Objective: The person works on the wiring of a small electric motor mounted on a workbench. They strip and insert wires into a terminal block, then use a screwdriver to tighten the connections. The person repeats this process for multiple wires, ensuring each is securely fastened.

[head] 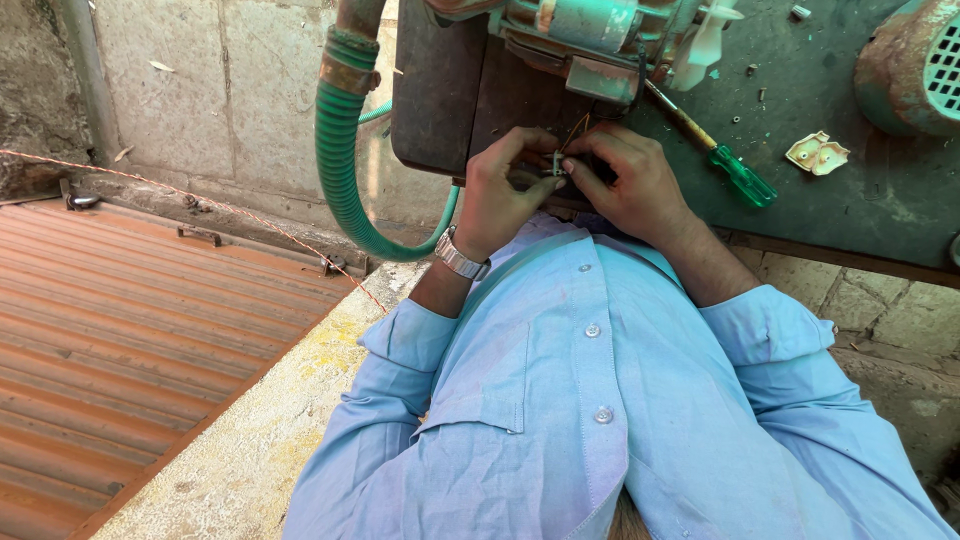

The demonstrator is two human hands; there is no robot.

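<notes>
**Small connector pinched between both hands at the bench edge**

Your left hand (497,195) closes around the small pale connector (556,165), thumb and fingers pinching it. It looks light, stiff and likely brittle, with thin wires (574,131) running up to the green motor (590,35); hold the body, not the wires. Your right hand (628,180) grips its other side, fingertips touching.

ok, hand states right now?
Left hand: closed, pinching a small part at the bench edge.
Right hand: closed on the same part.
</notes>
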